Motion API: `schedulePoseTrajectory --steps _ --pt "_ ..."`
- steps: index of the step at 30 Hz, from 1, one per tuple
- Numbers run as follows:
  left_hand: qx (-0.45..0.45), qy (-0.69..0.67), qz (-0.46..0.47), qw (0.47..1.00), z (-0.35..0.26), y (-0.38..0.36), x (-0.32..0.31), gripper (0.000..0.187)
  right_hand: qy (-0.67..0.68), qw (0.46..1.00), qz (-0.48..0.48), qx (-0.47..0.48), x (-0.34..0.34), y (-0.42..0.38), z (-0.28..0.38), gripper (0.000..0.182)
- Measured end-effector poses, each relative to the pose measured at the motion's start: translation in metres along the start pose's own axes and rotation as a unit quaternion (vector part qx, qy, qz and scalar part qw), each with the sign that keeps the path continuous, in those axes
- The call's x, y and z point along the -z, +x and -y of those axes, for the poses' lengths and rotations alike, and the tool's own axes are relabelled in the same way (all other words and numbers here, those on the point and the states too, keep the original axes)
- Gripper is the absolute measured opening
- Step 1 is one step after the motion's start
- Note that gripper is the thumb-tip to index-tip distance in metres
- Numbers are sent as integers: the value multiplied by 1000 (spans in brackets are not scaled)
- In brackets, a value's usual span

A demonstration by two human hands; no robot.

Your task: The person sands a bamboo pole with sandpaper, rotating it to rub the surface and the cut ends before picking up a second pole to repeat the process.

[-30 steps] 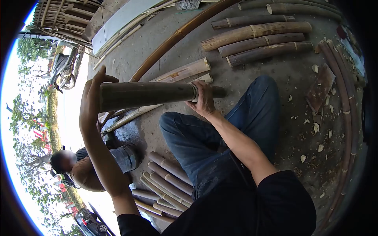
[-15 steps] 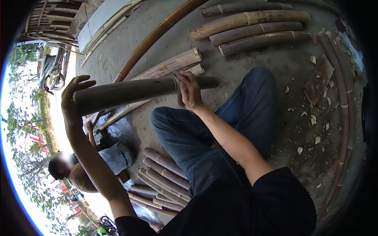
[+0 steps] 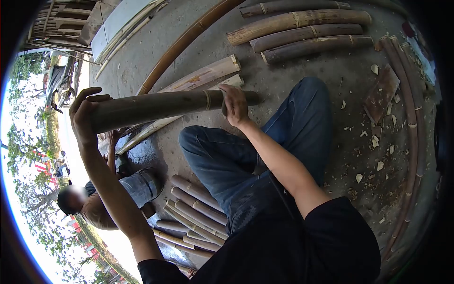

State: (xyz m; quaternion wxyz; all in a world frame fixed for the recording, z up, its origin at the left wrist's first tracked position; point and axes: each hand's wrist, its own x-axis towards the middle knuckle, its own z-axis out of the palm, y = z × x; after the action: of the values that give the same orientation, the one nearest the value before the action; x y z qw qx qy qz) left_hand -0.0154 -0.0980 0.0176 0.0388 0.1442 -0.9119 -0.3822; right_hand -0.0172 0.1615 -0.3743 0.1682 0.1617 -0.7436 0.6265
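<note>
A thick dark bamboo pole (image 3: 151, 108) is held nearly level above my crossed legs (image 3: 302, 118). My left hand (image 3: 86, 111) cups its near, cut end, fingers bent over the rim. Around the pole, just past a pale node ring, my right hand (image 3: 235, 106) is closed, and the far end points toward the floor. Light split bamboo pieces (image 3: 203, 75) lie on the concrete behind it.
Several bamboo lengths (image 3: 307, 35) lie beyond my knees, and more (image 3: 198, 208) sit beside my left leg. Long poles (image 3: 414, 132) and wood chips (image 3: 375, 141) are at the right. A co-worker (image 3: 99, 203) sits at the left.
My right hand has slid along the pole toward its far end, past the node ring. My left hand and the near end have risen slightly and shifted left.
</note>
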Motion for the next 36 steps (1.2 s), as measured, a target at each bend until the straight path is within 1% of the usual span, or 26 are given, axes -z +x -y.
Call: schedulePoseTrajectory --steps 1,2,3,6,8,10,12,14,15,16,17,18,19,20,22,23,24,25,26,28,29,31,32,34,35,36 --pt "6 -21 -2 1000 14 1 6 52 -32 998 11 -43 5 -22 -48 42" --pt "-5 -38 -10 999 28 -2 10 52 -126 992 4 -29 15 -45 -86 38" --pt "-3 -49 -26 998 38 -6 12 51 -196 980 22 -4 26 -57 -107 32" --pt "15 -61 -43 997 65 -14 20 51 -223 964 96 -106 1 -54 -126 30" --pt "31 -79 -55 995 73 -17 23 50 -56 993 72 -73 -5 -26 -49 36" --pt "37 -74 -61 995 64 -22 16 50 -15 999 40 23 -16 -14 6 42" --pt "46 -60 -67 995 68 -34 21 49 -58 998 17 34 -10 -21 -9 43" --pt "47 -41 -64 996 92 -31 30 49 -100 992 22 -78 3 -40 -82 42" --pt "46 -63 -70 994 99 -35 31 48 -150 981 28 -118 6 -50 -106 41" --pt "43 -64 -73 994 95 -32 30 48 -202 966 34 -159 9 -50 -114 40" --pt "48 -85 -77 992 93 -30 29 48 -215 959 -3 -187 -6 -57 -117 41" --pt "63 -107 -79 989 91 -33 26 48 -172 974 -25 -149 -17 -61 -93 43" --pt "77 -87 -77 990 83 -30 23 48 -126 985 -47 -106 -25 -50 -59 44" --pt "83 -92 -71 990 78 -26 23 47 -116 992 -23 -45 -26 -38 -21 52" --pt "88 -75 -77 990 67 -21 16 48 -123 991 -23 54 -32 -36 0 56" --pt "102 -65 -90 989 62 -29 10 48 -127 991 -19 25 -25 -37 -10 55" --pt "108 -53 -100 988 57 -29 7 48 -132 991 -23 -3 -16 -39 -40 54" --pt "107 -18 -102 989 69 -24 14 46 -139 985 -34 -92 -11 -46 -74 48" --pt "104 -35 -103 989 80 -19 18 45 -168 979 -39 -113 -6 -57 -114 46" --pt "80 -56 -89 991 85 -16 21 46 -188 969 -48 -152 -8 -54 -107 46" --pt "96 -65 -100 988 86 -14 19 46 -193 968 -43 -155 -10 -58 -97 46" --pt "124 -75 -114 983 62 -18 8 47 -137 989 -43 -25 -12 -44 -52 43" --pt "122 -75 -118 983 54 -20 1 47 -135 990 -44 -22 -11 -38 -57 43" --pt "98 -69 -106 987 42 -31 0 46 -113 988 -42 -97 -7 -45 -85 41" --pt "77 -28 -90 993 67 -19 17 46 -119 972 -19 -201 -6 -47 -124 41" --pt "53 -22 -92 994 72 -18 19 46 -115 973 -25 -199 -15 -38 -123 41"
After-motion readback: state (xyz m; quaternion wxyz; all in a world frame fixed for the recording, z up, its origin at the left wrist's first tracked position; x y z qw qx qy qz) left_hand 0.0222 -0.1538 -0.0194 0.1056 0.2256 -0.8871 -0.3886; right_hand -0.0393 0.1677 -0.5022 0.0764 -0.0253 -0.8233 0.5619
